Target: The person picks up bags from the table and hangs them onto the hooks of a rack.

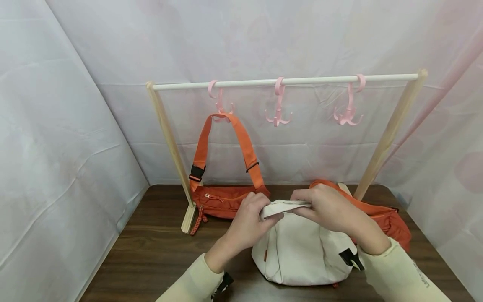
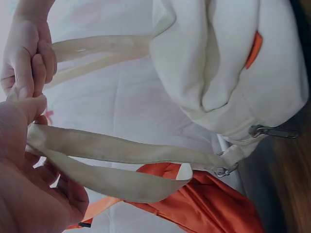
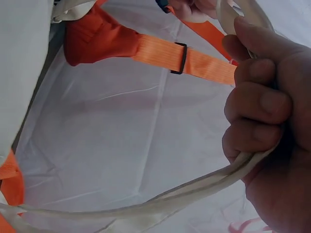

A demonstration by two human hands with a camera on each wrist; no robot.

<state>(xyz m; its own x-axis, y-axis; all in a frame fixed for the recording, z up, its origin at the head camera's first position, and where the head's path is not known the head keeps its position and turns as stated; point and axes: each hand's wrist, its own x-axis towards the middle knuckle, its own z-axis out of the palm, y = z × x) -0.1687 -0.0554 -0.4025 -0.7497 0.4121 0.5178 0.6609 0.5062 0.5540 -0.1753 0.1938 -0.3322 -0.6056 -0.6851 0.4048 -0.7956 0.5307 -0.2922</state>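
A cream-white bag with a small orange tag stands on the table, with its strap raised above it. My left hand pinches the strap near its left end; the left wrist view shows the doubled band running from the fingers down to a metal ring on the bag. My right hand grips the same strap further right. In the right wrist view its fingers curl round the light band. Both hands are close together over the bag.
Behind, an orange waist bag hangs by its strap from the left pink hook. Two more pink hooks hang on the white rail between wooden posts. Another orange bag lies at right on the brown table.
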